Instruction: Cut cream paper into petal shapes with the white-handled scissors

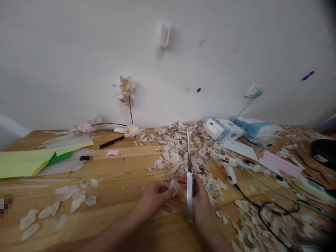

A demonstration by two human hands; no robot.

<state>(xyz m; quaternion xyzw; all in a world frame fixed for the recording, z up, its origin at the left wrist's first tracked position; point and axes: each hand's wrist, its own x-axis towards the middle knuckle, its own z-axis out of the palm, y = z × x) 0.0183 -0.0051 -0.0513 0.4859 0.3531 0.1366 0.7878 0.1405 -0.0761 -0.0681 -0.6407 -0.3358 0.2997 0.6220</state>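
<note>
Evidently the petal would be light, papery and easily torn, best held by its rim; the left hand's fingers pinch it above the worktop, well short of the far edge; the right hand grasps stiffer, heavier scissors.

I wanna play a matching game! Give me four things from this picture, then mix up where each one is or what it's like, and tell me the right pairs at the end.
First column:
1. scissors
2. glue gun
3. left hand
4. green plug

Second column:
A. pinching a pale petal
B. at the socket on the wall
C. held in the right hand
D. white, with a black cord

Right pairs: 1-C, 2-D, 3-A, 4-B
</note>
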